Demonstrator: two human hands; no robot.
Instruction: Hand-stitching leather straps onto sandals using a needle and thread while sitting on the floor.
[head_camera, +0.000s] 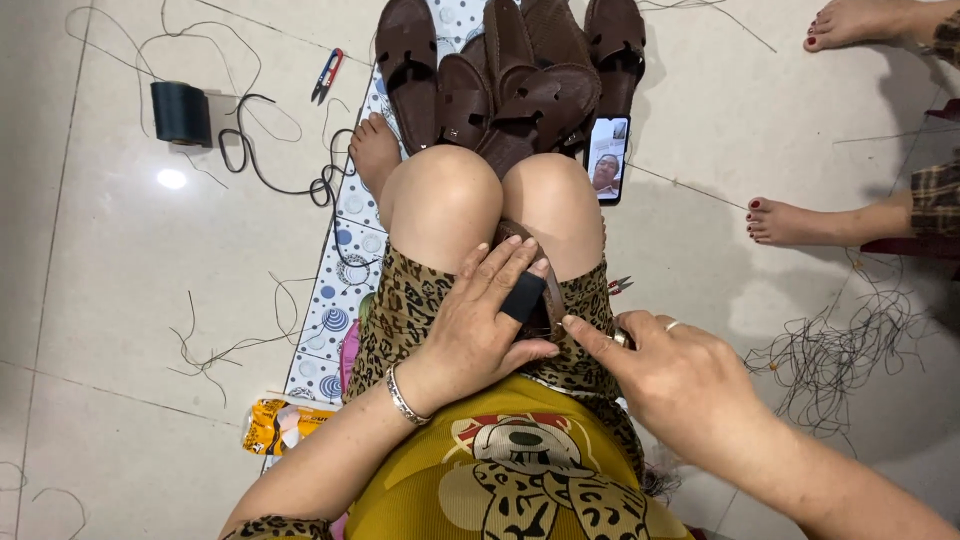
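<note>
On the person's lap, seen from the head camera, the left hand (487, 318) lies flat, fingers spread, pressing a brown leather sandal piece (545, 290) held between the knees. Just beside it, the right hand (672, 375) has fingers pinched narrow on a small metal tool (621, 339). Ahead on the floor: a pile of finished brown leather sandals (510, 85), a phone (606, 158), a black thread spool (181, 112)

The brown sandal piece (545, 290) lies mostly hidden under the left hand (485, 320) and between the knees. The right hand (670, 375) covers whatever its grip pinches; only a metal glint shows. A second person's feet (800, 222) are cut off at the right edge. The phone (607, 158) screen is too small to read.
</note>
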